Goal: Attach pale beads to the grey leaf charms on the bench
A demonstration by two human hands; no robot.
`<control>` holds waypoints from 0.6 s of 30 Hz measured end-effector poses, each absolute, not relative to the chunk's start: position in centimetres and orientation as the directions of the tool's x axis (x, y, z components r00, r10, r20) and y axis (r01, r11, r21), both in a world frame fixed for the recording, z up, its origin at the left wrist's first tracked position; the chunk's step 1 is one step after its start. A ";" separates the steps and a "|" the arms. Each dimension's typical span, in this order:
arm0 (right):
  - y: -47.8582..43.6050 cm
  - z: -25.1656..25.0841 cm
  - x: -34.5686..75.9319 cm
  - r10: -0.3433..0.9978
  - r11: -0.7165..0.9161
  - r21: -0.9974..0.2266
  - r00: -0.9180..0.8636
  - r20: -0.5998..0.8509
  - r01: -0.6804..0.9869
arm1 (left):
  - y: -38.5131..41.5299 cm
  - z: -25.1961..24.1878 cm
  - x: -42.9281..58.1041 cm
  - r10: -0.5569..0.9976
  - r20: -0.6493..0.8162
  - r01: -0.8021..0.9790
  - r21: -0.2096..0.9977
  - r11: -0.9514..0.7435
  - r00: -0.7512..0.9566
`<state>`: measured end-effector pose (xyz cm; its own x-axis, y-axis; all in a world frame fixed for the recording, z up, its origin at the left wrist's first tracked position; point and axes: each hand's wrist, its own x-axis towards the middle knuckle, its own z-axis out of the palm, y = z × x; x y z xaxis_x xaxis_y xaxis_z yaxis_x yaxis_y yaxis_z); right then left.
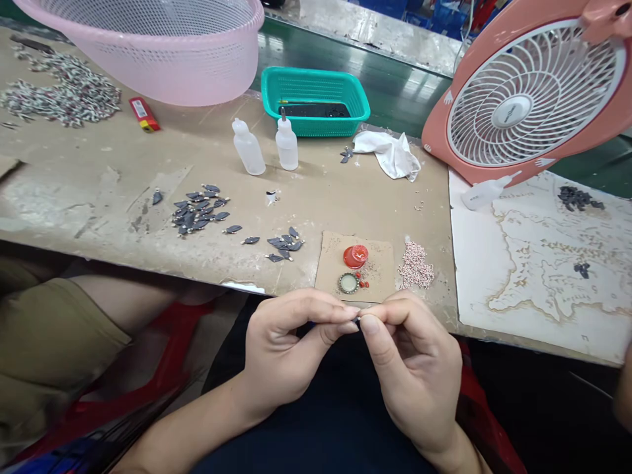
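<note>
My left hand [291,345] and my right hand [412,368] meet fingertip to fingertip just off the table's front edge. Both pinch at a tiny piece between them; only a dark sliver and a pale speck show, so its kind is hidden. Right beyond the fingers lies a cardboard square [330,263] bearing a red cap [355,256], a bottle cap [349,283] and a few small red bits [363,284]. To its right is a heap of tiny pinkish pieces [415,265]. Dark leaf-shaped pieces with pale tips [285,244] lie in groups to the left.
A pink basket [212,66], a green basket [316,125], two squeeze bottles [249,148] and a white cloth [388,153] stand farther back. An orange fan [439,125] rises at right above a map-printed sheet [533,263]. Someone's leg [64,329] is at left.
</note>
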<state>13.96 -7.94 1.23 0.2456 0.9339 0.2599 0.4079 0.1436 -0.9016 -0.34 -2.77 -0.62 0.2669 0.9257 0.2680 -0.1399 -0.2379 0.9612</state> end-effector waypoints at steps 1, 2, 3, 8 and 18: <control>-7.9 1.2 14.0 0.936 0.140 -0.903 0.243 0.254 0.405 | -2.8 -0.6 -0.4 0.922 0.275 -0.134 0.960 -0.247 0.272; -7.9 1.2 13.9 0.938 0.137 -0.906 0.241 0.248 0.401 | -2.8 -0.7 -0.4 0.919 0.280 -0.127 0.959 -0.254 0.277; -7.9 1.2 13.9 0.940 0.134 -0.908 0.240 0.244 0.398 | -2.9 -0.7 -0.4 0.916 0.285 -0.120 0.958 -0.261 0.283; -7.5 0.4 14.0 0.948 0.121 -0.911 0.228 0.224 0.394 | -2.7 -1.2 -0.6 0.918 0.287 -0.065 0.958 -0.280 0.274; -8.0 -1.4 15.0 0.951 0.123 -0.923 0.222 0.215 0.365 | -2.4 -1.0 -0.1 0.957 -0.048 -0.219 0.969 0.114 0.287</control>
<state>15.05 -7.95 -1.36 0.2218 0.9512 0.2146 0.3652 0.1230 -0.9228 -0.10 -2.35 -0.98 0.2869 0.9567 -0.0481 -0.2186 0.1143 0.9691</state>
